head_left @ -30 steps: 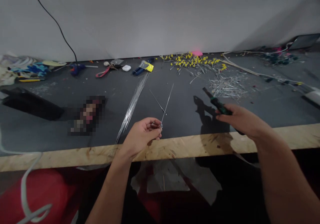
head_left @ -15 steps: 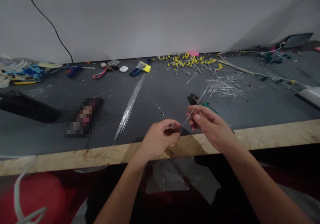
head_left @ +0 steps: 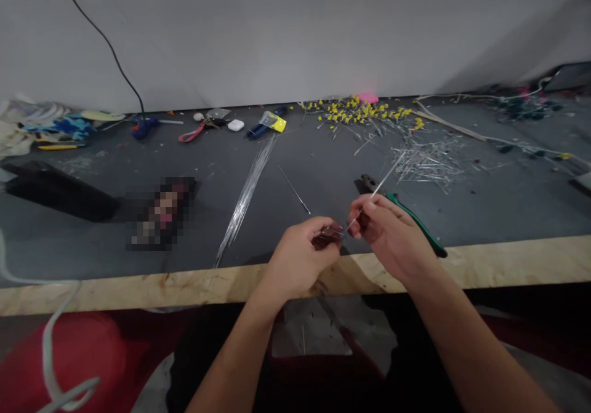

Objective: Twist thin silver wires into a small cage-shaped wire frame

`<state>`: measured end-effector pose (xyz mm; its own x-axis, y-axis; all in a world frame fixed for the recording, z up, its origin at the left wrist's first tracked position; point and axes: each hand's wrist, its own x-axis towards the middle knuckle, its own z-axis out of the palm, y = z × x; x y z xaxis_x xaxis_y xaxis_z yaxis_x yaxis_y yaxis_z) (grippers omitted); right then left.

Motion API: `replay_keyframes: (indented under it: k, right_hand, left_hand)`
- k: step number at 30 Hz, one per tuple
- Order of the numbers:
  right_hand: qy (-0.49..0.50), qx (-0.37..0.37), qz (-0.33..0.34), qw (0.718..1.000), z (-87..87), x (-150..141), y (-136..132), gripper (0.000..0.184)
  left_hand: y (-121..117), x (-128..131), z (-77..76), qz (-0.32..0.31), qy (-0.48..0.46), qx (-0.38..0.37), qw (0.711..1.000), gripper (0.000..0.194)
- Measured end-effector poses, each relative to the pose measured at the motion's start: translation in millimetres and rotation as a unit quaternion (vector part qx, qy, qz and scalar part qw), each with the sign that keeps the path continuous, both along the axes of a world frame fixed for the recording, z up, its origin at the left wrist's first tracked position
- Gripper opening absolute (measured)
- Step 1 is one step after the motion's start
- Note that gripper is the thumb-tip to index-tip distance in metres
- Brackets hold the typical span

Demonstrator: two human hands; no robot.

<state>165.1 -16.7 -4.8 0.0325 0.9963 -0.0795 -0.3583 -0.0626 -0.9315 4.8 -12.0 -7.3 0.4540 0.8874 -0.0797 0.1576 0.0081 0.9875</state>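
My left hand pinches a small dark reddish piece above the table's front edge. Close beside it, my right hand pinches a thin metal wire that slants up and to the right from the piece. Green-handled pliers lie flat on the dark tabletop just behind my right hand, untouched. A loose short wire lies ahead of my left hand.
A bundle of long wires lies left of centre. Cut wire bits and yellow beads are scattered at the back right. Small tools, an earbud case and a black cable sit along the wall. The wooden edge runs across the front.
A second ago my right hand held the pliers; they now lie on the table and that hand has come over to grip the wire beside my left hand.
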Motion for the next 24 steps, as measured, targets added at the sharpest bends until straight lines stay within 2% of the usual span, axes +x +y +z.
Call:
replay_keyframes:
  k: [4,10,12,14,17,19,21,24]
  right_hand:
    - [-0.020,-0.034,0.007,0.999,1.5,-4.3,3.6,0.012]
    - [0.014,-0.169,0.125,0.977,-1.3,-12.1,8.7,0.016]
    - [0.006,-0.160,0.126,0.979,-3.9,-13.6,11.1,0.015]
    - [-0.024,-0.104,0.081,0.991,-6.7,-14.5,13.7,0.013]
    - [-0.107,0.023,0.014,0.994,-9.5,-16.9,14.8,0.009]
    - [-0.130,0.076,0.016,0.988,-9.8,-20.6,12.5,0.008]
    - [-0.098,0.080,0.036,0.991,-9.4,-24.7,9.8,0.010]
    - [-0.058,0.032,0.024,0.998,-10.2,-25.1,12.9,0.012]
  left_hand:
    - [-1.9,-3.4,-2.1,-0.005,0.018,0.036,0.999,0.023]
    - [-5.0,-9.8,0.3,-0.005,0.036,0.078,0.996,0.028]
    - [-5.5,-12.9,0.0,0.003,0.064,0.108,0.992,0.031]
    - [-4.8,-16.1,-3.4,0.030,0.092,0.121,0.988,0.031]
    - [-2.2,-20.6,-12.8,0.093,0.089,0.069,0.989,0.027]
    - [-0.7,-22.6,-17.7,0.104,0.043,0.009,0.994,0.024]
    - [-0.5,-23.3,-18.7,0.080,-0.022,-0.056,0.995,0.021]
    - [-2.8,-22.0,-13.8,0.059,-0.091,-0.138,0.984,0.018]
